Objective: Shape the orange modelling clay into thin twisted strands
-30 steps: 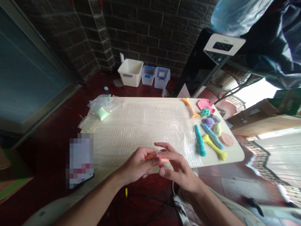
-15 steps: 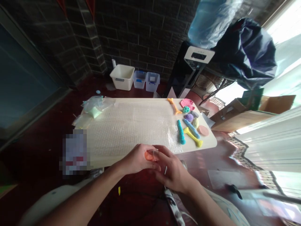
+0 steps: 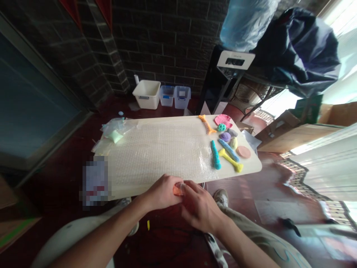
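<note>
Close to the front edge of the table, my left hand (image 3: 164,191) is closed around a small orange lump (image 3: 177,189) that looks like soft modelling clay. My right hand (image 3: 202,206) meets it from the other side, its thumb and fingertips pressed on the lump. Fingers hide most of the lump's shape. At the table's right end lie coloured clay-like pieces: an orange bone shape (image 3: 206,124), a teal stick (image 3: 215,154), a blue stick (image 3: 228,150), a yellow bone shape (image 3: 231,160), a purple lump (image 3: 225,137) and a peach disc (image 3: 243,151).
Bubble wrap (image 3: 161,149) covers much of the pale table (image 3: 252,166). A plastic bag (image 3: 122,126) with a pale green pack (image 3: 115,136) lies at its left end. Beyond stand a white bin (image 3: 146,95), two clear boxes and a water dispenser (image 3: 235,59). Cardboard boxes (image 3: 295,130) stand right.
Both hands still hold the orange lump; the right fingers have closed in tighter against it. The camera view has shifted slightly, showing more of a shoe and trouser leg below.
</note>
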The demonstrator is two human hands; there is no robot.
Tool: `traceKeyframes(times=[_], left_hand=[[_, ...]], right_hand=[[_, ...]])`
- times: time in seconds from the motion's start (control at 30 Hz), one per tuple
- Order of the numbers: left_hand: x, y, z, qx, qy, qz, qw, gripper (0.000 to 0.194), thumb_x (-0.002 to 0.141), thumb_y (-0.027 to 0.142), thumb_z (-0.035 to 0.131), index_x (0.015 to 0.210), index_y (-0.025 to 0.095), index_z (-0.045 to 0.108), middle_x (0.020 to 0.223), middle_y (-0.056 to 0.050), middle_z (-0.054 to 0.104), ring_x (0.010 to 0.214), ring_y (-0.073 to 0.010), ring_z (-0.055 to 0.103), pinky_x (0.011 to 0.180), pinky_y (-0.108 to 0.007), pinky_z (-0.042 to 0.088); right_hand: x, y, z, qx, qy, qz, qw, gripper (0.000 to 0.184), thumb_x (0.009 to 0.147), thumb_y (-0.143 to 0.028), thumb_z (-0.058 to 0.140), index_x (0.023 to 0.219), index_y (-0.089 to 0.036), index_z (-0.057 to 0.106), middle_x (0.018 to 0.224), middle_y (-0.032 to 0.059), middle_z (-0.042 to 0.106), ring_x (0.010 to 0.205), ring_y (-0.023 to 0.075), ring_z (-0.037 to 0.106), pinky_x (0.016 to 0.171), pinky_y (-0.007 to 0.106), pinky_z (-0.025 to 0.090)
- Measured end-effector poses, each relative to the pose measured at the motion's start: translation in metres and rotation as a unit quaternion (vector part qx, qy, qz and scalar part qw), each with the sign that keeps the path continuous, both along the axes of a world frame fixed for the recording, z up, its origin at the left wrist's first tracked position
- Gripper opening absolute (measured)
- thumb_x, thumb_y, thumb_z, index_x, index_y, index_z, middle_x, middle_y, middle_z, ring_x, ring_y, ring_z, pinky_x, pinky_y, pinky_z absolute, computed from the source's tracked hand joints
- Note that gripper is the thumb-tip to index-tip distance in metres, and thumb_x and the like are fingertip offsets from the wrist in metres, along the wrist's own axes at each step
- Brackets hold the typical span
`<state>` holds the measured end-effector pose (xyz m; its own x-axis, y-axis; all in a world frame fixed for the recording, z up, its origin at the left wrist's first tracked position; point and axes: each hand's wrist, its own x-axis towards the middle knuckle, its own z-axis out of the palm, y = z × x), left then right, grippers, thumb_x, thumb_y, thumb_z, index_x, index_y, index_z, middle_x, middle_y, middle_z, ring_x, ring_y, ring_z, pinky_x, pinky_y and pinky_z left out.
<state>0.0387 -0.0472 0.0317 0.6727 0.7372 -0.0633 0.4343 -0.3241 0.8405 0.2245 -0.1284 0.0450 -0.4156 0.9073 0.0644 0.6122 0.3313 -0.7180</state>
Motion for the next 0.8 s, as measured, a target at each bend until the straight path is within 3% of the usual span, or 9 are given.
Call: traceKeyframes(times=[0.1,0.23,0.4,0.5,0.67,0.8], left_hand=[[0.005,0.002,0.007,0.055,-0.01,-0.033,0.998,0.007,0.071,0.017,0.071,0.067,0.016,0.065,0.063,-0.001,0.063,0.058,-0.0129,0.053,0.055,-0.025,0.033],[0.007,0.001,0.018,0.038,-0.017,-0.08,0.996,0.011,0.075,0.024,0.072,0.076,0.014,0.07,0.066,-0.004,0.067,0.058,-0.0147,0.059,0.053,-0.025,0.035],[0.001,-0.001,0.03,0.04,-0.064,-0.112,0.991,0.013,0.07,0.026,0.074,0.072,0.014,0.069,0.063,0.0,0.063,0.056,-0.0117,0.055,0.051,-0.024,0.035],[-0.003,0.001,0.036,0.041,-0.089,-0.123,0.988,0.008,0.069,0.02,0.071,0.074,0.014,0.071,0.065,0.0,0.065,0.057,-0.0117,0.056,0.052,-0.024,0.036],[-0.006,0.007,0.044,0.022,-0.124,-0.072,0.989,0.01,0.066,0.016,0.078,0.075,0.014,0.073,0.066,-0.001,0.068,0.062,-0.014,0.06,0.054,-0.023,0.037],[-0.004,0.011,0.048,0.024,-0.191,-0.02,0.981,0.023,0.073,0.03,0.083,0.089,0.015,0.076,0.08,-0.003,0.074,0.073,-0.0168,0.065,0.064,-0.025,0.045]], right_hand=[[0.002,0.002,0.01,-0.003,0.035,-0.01,0.999,0.041,0.09,-0.028,0.065,0.129,-0.021,0.058,0.125,0.0128,0.06,0.107,0.0284,0.066,0.094,0.044,0.056],[0.009,0.005,0.028,-0.004,0.025,0.033,0.999,0.027,0.091,-0.034,0.069,0.116,-0.023,0.068,0.143,0.0132,0.051,0.117,0.031,0.063,0.099,0.044,0.054],[0.007,-0.001,0.042,-0.001,0.047,0.056,0.997,0.04,0.09,-0.038,0.072,0.128,-0.026,0.068,0.152,0.0128,0.046,0.118,0.0336,0.063,0.102,0.048,0.052],[-0.001,-0.006,0.045,0.004,0.087,0.05,0.995,0.047,0.091,-0.042,0.07,0.136,-0.028,0.065,0.155,0.0121,0.045,0.13,0.0379,0.056,0.11,0.05,0.046],[-0.017,-0.006,0.053,0.01,0.101,-0.036,0.994,0.041,0.099,-0.036,0.063,0.139,-0.028,0.066,0.136,0.0125,0.062,0.123,0.0324,0.062,0.104,0.044,0.051],[-0.021,0.001,0.059,0.025,0.151,-0.158,0.976,0.031,0.102,-0.042,0.059,0.123,-0.029,0.078,0.131,0.0084,0.07,0.124,0.0307,0.063,0.107,0.046,0.048]])
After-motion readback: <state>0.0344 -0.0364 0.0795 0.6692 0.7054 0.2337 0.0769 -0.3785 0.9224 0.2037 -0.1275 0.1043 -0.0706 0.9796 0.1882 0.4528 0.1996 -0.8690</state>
